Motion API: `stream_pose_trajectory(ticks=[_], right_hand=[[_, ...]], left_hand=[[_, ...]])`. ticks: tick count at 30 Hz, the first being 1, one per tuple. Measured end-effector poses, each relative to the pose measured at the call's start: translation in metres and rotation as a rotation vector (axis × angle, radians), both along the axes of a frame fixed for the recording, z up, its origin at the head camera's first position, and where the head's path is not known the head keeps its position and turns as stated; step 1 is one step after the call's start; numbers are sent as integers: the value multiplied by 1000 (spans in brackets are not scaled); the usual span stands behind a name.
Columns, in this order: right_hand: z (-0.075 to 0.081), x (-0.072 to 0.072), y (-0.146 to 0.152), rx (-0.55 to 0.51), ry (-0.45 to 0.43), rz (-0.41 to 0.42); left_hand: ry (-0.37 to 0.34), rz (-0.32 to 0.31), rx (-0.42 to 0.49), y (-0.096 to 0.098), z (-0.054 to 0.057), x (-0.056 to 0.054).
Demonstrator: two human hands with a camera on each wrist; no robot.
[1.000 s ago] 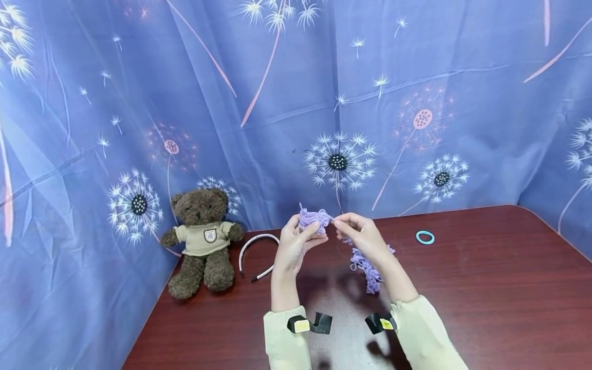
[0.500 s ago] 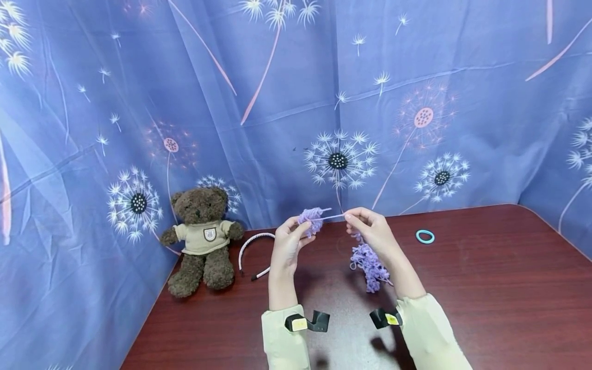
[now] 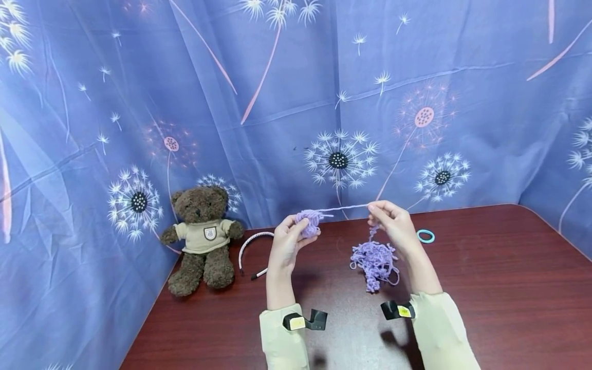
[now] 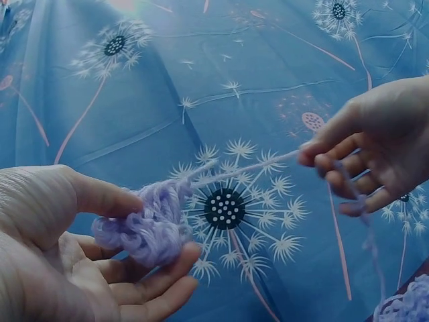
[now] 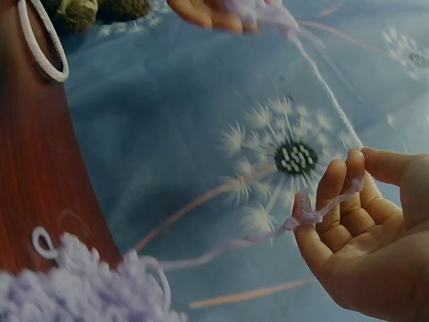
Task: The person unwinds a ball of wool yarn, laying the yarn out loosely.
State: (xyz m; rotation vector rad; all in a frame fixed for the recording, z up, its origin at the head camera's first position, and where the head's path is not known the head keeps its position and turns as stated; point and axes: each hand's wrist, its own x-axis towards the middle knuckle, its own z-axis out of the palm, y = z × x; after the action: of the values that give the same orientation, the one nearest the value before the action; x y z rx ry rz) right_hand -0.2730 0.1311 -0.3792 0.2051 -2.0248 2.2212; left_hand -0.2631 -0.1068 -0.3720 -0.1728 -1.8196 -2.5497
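My left hand [image 3: 285, 245] grips a small wound bundle of purple yarn [image 4: 151, 228] between thumb and fingers, above the table. A short loose end pokes out of the bundle. From it a taut strand [image 3: 344, 208] runs right to my right hand [image 3: 394, 226], which pinches it between thumb and forefinger. Past that pinch the yarn crosses the right fingers and hangs down, as the right wrist view shows. It leads to a loose, tangled heap of purple yarn [image 3: 373, 262] on the table below.
On the dark red wooden table [image 3: 490, 288] a brown teddy bear [image 3: 200, 241] sits at the left. Beside it lies a white headband [image 3: 250, 246], partly behind the left hand. A turquoise ring [image 3: 425, 236] lies at the right. A blue dandelion-print curtain [image 3: 277, 154] hangs behind.
My right hand has moved right and slightly up, away from the left hand, drawing the strand between them longer. The left hand has shifted slightly left with the bundle. More of the heap shows.
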Motion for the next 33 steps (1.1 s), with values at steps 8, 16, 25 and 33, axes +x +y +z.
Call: stream_pose_trajectory(ticks=[8, 16, 25, 33], right_hand=[[-3, 1, 30, -89, -14, -73], [-8, 0, 49, -246, -2, -127], [-11, 0, 50, -224, -12, -139], [-9, -1, 39, -173, -1, -91]], left_hand=[[-8, 84, 50, -6, 1, 0], [-18, 138, 77, -13, 0, -1], [-17, 97, 81, -19, -1, 3], [-12, 153, 54, -16, -2, 1]])
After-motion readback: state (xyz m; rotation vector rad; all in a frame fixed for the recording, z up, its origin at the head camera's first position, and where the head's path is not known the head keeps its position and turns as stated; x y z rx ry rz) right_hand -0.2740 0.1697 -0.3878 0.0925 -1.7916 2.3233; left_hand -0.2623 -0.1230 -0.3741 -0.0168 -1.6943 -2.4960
